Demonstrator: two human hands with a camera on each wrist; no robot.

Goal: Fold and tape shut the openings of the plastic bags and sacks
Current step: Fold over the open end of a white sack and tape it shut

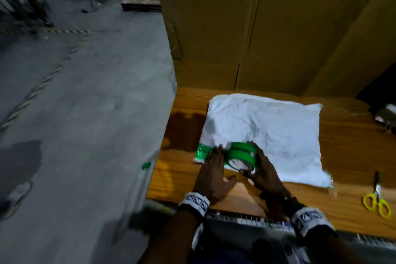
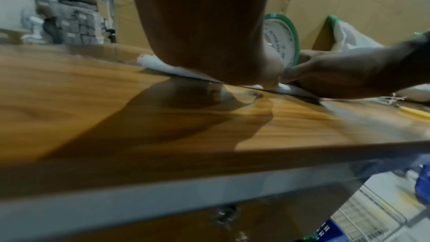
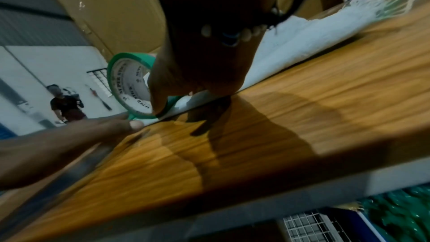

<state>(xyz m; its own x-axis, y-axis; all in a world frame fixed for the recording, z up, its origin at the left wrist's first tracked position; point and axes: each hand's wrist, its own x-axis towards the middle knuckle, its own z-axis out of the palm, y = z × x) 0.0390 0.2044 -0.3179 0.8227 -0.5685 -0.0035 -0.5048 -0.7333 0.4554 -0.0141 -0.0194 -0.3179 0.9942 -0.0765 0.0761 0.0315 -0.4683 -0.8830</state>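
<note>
**Grip and stock: green tape run along the sack's near edge**

Gripping: your right hand [image 1: 262, 170] is curled round the green tape roll [image 1: 241, 156], thumb at the core, fingers over the far side; the roll stands on edge on the white woven sack [image 1: 267, 133]. Your left hand [image 1: 213, 174] lies flat, fingers straight and pressed onto the green tape strip [image 1: 202, 152] already laid at the sack's near-left corner.

Location: the sack lies flat on the wooden table [image 1: 347, 150], its taped corner at about 8 o'clock of the sack, the roll just right of that, at roughly 7 o'clock.

Handling, as judged:
- Keep the flat palm on the laid strip, so the woven cloth does not creep while you pull.
- Draw the roll toward 3 o'clock along the near edge, low and taut, so the tape lands without wrinkles.
- Follow the roll with the left fingers, rubbing the tape down onto the fold.
- The frayed threads at the sack's 4 o'clock corner may catch the adhesive; tuck them under first.
- The yellow-handled scissors [image 1: 377, 199] lie at 4 o'clock of the sack, well apart from it; you will need them for the cut.

Count:
- Sacks on the table: one.
- Tape rolls: one.
- Scissors: one pair.
- Hands engaged: two.
</note>
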